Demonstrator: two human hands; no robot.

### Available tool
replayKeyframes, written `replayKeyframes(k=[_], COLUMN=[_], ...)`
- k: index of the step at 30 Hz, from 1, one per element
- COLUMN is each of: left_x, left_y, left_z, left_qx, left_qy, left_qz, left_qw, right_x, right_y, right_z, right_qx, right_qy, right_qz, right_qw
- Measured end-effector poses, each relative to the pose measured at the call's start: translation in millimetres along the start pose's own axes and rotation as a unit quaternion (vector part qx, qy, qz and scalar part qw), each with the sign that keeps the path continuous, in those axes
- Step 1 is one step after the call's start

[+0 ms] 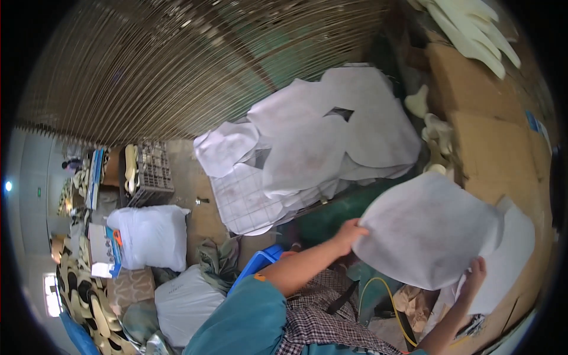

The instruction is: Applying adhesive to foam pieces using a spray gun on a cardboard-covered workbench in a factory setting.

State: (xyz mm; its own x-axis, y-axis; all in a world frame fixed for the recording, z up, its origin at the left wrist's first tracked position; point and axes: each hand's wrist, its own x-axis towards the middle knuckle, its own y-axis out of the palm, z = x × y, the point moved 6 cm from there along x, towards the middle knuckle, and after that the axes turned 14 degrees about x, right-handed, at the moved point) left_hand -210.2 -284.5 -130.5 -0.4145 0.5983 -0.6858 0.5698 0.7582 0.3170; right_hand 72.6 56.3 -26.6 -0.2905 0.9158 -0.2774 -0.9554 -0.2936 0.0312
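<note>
A rounded piece of pale grey fabric-like sheet (429,231) is stretched between my two hands at the right. My left hand (350,236) pinches its left edge, the thumb on top. At its lower right edge my right hand (473,277) grips it, fingers partly hidden behind the rim. Behind its right side lies another pale sheet (513,254), partly covered. Several similar cut sheets (307,157) overlap on a wire grid rack (236,204) ahead of me, some with faint reddish stains.
Tall rows of metal wires (177,65) rise behind the rack. On the right, cardboard (485,142) carries white foam-like shapes (470,29). White bags (151,236), a blue bin (257,263) and a grey plastic crate (155,168) stand at the left. A yellow hose (393,307) loops below my hands.
</note>
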Motion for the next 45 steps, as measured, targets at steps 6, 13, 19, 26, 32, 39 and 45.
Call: replayKeyframes(k=[6,13,19,26,32,39,45], left_x=[-48,-182,-234,-196,-119,-50,-44], left_y=[-317,-628,-770,-745,-663,-514,-474], left_z=[0,15,51,9,-103,-74,55], left_qx=[0.011,0.099,0.082,-0.021,-0.039,-0.046,-0.102], left_qy=[0.001,-0.049,-0.031,0.001,0.282,0.201,-0.012], left_qz=[-0.219,-0.477,-0.603,-0.556,-0.418,-0.32,-0.314], left_qw=[0.976,0.872,0.793,0.831,0.863,0.925,0.944], right_x=[-118,-289,-366,-328,-266,-263,-285], right_y=[295,537,598,540,490,492,559], right_z=[-112,-257,-384,-420,-398,-397,-471], right_qx=[0.143,0.181,0.04,-0.198,-0.2,-0.147,-0.072], right_qy=[0.222,0.359,0.43,0.421,0.42,0.442,0.427], right_qz=[0.164,0.276,0.326,0.336,0.294,0.285,0.234], right_qw=[0.95,0.873,0.841,0.819,0.835,0.838,0.871])
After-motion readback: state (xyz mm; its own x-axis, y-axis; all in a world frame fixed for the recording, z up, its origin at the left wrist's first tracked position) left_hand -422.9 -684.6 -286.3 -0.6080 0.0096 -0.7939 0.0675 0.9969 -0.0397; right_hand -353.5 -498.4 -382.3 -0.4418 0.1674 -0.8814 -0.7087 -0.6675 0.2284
